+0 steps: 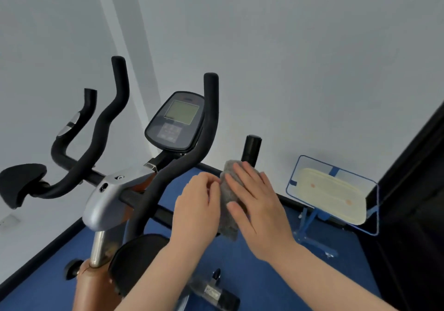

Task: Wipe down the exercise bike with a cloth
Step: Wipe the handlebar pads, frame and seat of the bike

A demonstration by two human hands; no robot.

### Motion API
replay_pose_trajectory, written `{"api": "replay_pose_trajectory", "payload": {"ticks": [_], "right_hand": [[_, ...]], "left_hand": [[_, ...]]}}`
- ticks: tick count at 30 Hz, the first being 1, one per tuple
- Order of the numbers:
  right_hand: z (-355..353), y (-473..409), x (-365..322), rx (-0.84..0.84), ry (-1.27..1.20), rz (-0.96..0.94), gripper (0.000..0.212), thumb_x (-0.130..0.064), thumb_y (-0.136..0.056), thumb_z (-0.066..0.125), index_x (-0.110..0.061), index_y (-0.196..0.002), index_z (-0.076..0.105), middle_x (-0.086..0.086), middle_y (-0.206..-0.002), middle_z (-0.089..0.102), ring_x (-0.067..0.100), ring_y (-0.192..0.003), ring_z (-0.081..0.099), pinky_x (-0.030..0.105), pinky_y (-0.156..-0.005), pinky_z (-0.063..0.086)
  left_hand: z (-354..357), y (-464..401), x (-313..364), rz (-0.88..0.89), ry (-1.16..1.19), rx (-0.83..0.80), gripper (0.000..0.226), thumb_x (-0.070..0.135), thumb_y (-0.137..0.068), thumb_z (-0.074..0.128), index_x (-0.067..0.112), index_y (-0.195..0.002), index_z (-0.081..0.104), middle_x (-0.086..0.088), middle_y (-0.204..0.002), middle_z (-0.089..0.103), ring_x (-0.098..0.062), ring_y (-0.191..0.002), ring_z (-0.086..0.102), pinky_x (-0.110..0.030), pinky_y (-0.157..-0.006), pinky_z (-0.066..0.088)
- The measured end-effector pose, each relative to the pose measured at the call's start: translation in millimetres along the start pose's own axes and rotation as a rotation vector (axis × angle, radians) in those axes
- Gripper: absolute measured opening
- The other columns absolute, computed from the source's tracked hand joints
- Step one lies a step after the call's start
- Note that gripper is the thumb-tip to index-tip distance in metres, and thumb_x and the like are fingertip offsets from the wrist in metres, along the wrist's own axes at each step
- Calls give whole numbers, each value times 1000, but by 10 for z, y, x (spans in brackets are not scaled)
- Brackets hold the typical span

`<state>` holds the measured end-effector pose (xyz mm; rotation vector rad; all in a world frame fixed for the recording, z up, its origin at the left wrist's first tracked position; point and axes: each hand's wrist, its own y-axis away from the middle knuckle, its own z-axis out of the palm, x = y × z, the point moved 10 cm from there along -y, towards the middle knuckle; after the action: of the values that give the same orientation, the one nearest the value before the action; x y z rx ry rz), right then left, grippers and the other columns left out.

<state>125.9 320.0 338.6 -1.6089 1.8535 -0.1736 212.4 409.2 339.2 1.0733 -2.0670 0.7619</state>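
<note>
Cloth preparation, ahead of wiping the exercise bike (108, 190).

Grey cloth (228, 197) held in mid-air beside handlebar (192, 157): left hand (197, 205) pinching one edge, right hand (259, 205) flat-fingered against it. Next: apply to handlebar, probably.

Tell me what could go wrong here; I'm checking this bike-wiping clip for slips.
1. The cloth is bunched between the left hand and right hand in mid-air, off the bike; a loose hold could drop it onto the floor.
2. Both hands sit beside the handlebar; a wide sweep might knock the console.
</note>
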Motion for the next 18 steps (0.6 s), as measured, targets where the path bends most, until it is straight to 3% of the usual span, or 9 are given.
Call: {"api": "replay_pose_trajectory", "payload": {"ticks": [2, 5, 9, 11, 13, 16, 18], "right_hand": [[81, 45, -35, 52, 42, 126, 57, -39, -102, 21, -19, -155, 13, -5, -163, -1, 12, -149, -4, 38, -122, 11], [219, 79, -74, 127, -64, 271, 58, -36, -102, 17, -23, -155, -2, -9, -160, -20, 10, -148, -14, 27, -119, 11], [74, -282, 122, 212, -187, 334, 59, -23, -104, 26, -32, -147, -13, -18, -150, -37, 4, -143, -26, 11, -113, -6], [8, -359, 136, 240, -214, 293, 57, -19, -104, 26, -31, -147, -10, -18, -150, -36, 5, -144, -23, 16, -116, -4], [24, -242, 120, 233, -267, 263, 53, -32, -101, 18, -33, -149, -6, -21, -153, -32, 3, -146, -16, 16, -117, 5], [73, -52, 122, 232, -443, 258, 54, -44, -98, 18, -40, -149, 0, -24, -157, -18, -8, -144, -1, -4, -102, 18], [-43, -217, 229, 306, -516, 272, 55, -32, -101, 27, -39, -148, -1, -22, -158, -15, -17, -139, -3, -7, -97, 17]], "left_hand": [[108, -19, -71, -40, -14, -30, 17, 30, -103, 37, 34, -99, 52, 14, -91, 59, -1, -82, 57, -34, -78, 51], [180, 30, -187, -81, -16, -54, 18, 33, -103, 34, 38, -92, 47, 12, -85, 60, 2, -74, 57, -26, -65, 47], [168, 66, -128, -18, -85, -39, 14, 33, -102, 35, 40, -95, 45, 16, -88, 58, 4, -79, 55, -21, -63, 44], [158, 76, -104, 2, -123, -26, 12, 34, -102, 34, 40, -103, 45, 19, -93, 57, 6, -83, 54, -17, -63, 42], [149, 95, -101, 3, -129, -14, 13, 35, -102, 34, 40, -106, 46, 19, -94, 58, 8, -85, 54, -17, -63, 41], [108, 97, -90, 10, -134, 30, 16, 35, -101, 35, 41, -109, 48, 23, -96, 58, 11, -89, 53, -15, -64, 40], [71, 80, -82, 19, -140, 72, 17, 35, -100, 36, 40, -109, 49, 22, -92, 59, 10, -88, 53, -15, -63, 39]]}}
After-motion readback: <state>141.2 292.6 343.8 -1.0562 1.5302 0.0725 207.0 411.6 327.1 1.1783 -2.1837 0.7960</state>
